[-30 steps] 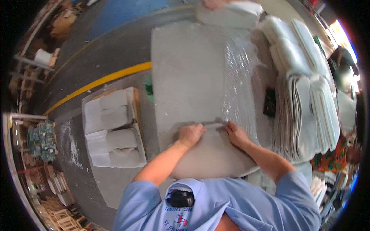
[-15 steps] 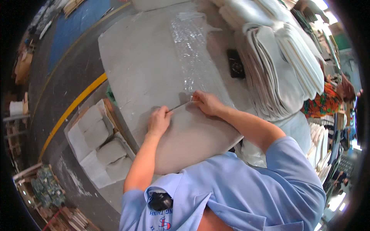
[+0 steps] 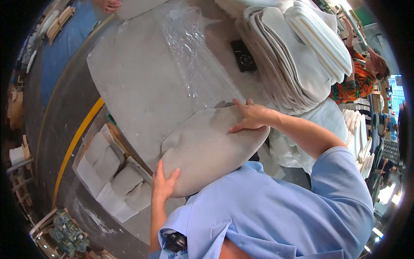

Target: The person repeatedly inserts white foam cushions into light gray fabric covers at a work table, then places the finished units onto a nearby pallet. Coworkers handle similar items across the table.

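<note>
Fingers (image 3: pixel 238 105) of the right hand (image 3: pixel 255 117) spread open over the right end of a grey pad (image 3: pixel 211 144), thumb on its top; the left hand (image 3: pixel 164 183), also open, rests at its left end, thumb apart from the fingers. The pad lies at the near end of the table (image 3: pixel 133 69), its near edge beside the blue shirt (image 3: pixel 263 203). Beyond its far edge the grey surface runs wide, partly under clear film (image 3: pixel 187 56). A pale stack (image 3: pixel 297 60) bounds the right; past the left edge stretches dark floor (image 3: pixel 64 108) with a yellow line (image 3: pixel 71 151)
</note>
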A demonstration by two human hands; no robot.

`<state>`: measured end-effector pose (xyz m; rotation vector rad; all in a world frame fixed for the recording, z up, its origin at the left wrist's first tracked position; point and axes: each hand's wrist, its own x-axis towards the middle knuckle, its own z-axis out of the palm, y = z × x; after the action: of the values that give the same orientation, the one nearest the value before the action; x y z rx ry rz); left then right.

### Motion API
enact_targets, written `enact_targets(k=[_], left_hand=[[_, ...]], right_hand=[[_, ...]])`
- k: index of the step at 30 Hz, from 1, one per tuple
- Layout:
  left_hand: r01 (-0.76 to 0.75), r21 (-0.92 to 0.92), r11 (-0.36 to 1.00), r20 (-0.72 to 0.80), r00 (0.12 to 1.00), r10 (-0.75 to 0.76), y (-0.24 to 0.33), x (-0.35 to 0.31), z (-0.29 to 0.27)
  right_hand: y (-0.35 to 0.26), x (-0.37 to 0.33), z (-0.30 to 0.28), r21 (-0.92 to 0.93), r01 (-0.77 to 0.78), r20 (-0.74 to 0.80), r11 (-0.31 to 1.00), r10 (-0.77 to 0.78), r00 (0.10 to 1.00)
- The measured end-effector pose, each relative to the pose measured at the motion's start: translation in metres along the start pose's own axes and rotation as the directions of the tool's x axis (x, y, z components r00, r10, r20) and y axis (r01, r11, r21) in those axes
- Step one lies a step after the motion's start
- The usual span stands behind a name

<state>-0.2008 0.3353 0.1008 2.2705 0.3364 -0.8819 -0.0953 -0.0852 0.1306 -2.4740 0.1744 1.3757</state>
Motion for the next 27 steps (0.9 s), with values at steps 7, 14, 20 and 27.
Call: enact_targets(k=[7,14,20,27], left_hand=[[0.198,-0.007,0.98,0.01,0.98,-0.198,0.013,0.031,-0.001],[0.214,0.062,0.975,-0.015,0.977,-0.214,-0.012,0.072,-0.001],[0.107,-0.469,0.877,0.117,0.991,-0.059,-0.035,0.077,-0.008],[0.239,-0.861,0.449,0.283,0.959,0.032,-0.042,0.047,-0.013]], right_hand=[[-0.008,0.038,0.008,0.061,-0.069,-0.108,0.996,0.075,0.991],[-0.013,0.061,0.0,0.027,-0.079,-0.207,0.997,0.083,0.975],[-0.005,0.039,0.0,-0.033,0.325,-0.356,0.945,-0.315,0.88],[-0.058,-0.097,0.029,-0.49,0.701,0.024,0.519,-0.795,0.606]])
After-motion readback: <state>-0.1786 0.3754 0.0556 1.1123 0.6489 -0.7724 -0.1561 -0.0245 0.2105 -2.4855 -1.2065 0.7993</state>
